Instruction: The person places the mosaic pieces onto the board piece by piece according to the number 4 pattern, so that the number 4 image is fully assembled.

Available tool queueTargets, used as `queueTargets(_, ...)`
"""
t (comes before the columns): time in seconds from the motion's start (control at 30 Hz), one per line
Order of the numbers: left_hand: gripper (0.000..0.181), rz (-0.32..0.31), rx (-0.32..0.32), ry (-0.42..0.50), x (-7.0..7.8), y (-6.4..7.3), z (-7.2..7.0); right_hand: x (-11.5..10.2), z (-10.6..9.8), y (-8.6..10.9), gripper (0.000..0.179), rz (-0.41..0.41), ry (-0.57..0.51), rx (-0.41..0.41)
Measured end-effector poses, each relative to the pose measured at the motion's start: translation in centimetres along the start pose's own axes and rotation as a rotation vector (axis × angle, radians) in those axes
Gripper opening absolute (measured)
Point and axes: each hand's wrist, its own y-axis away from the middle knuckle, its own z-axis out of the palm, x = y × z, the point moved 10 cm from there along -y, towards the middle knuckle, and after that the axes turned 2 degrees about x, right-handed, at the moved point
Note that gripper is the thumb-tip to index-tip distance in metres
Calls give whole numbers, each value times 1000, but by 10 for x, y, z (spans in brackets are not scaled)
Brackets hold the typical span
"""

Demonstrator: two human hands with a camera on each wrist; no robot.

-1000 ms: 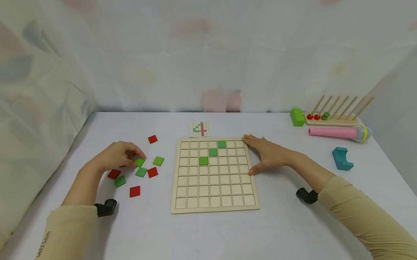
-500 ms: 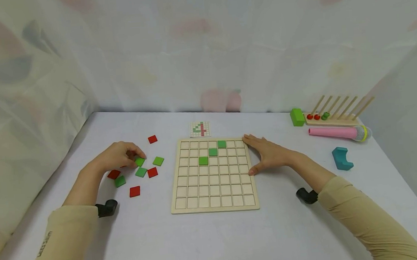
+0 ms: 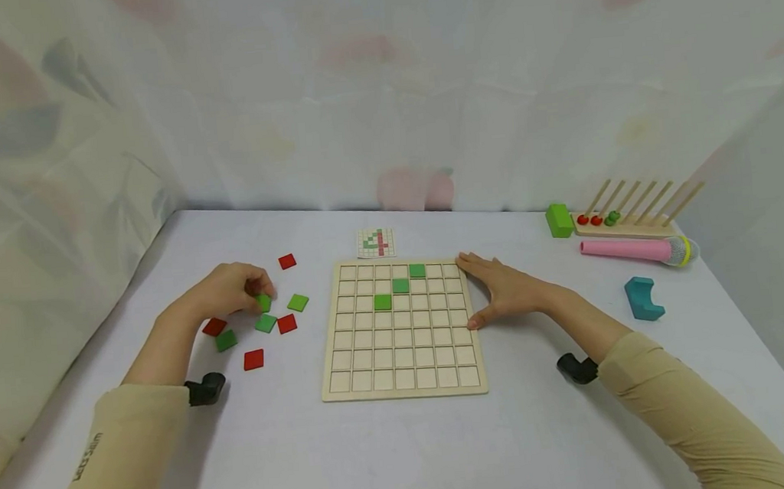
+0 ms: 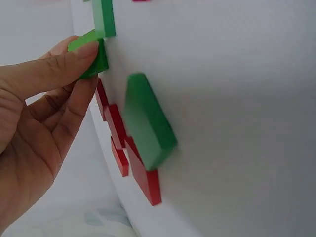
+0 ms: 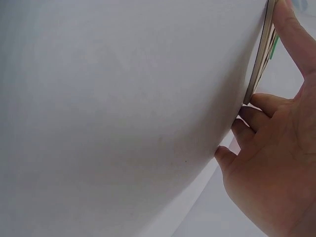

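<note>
Between thumb and fingers, my left hand (image 3: 232, 286) pinches a green square tile (image 4: 101, 61), close over the table left of the board. Around it lie loose green tiles (image 3: 297, 302) and red tiles (image 3: 254, 360); some red ones sit beneath the hand, partly hidden from the head view. My right hand (image 3: 506, 289) rests at the right edge of the wooden grid board (image 3: 404, 393), thumb and fingers spread along it, fingertips touching the rim. Three green tiles (image 3: 400, 285) sit on a diagonal in the board's upper squares.
Behind the board lies a small pattern card (image 3: 376, 243) with green and red squares. At the back right are a green block (image 3: 559, 220), a peg rack (image 3: 628, 224) with beads, a pink toy microphone (image 3: 630, 249) and a teal curved block (image 3: 642, 298).
My left hand has closed its grip on the green tile, which has tilted up and shifted slightly. The right hand and the board have stayed put.
</note>
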Motion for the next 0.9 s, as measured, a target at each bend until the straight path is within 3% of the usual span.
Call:
queueTargets(0.23, 8, 35, 62, 8, 14, -3, -8, 0, 0, 0, 118, -4, -2, 1)
queueTargets(0.47, 12, 103, 104, 66, 41, -6, -11, -1, 0, 0, 118, -4, 1, 0)
queueTargets(0.9, 11, 171, 66, 113, 94, -10, 5, 0, 0, 1, 118, 12, 3, -3)
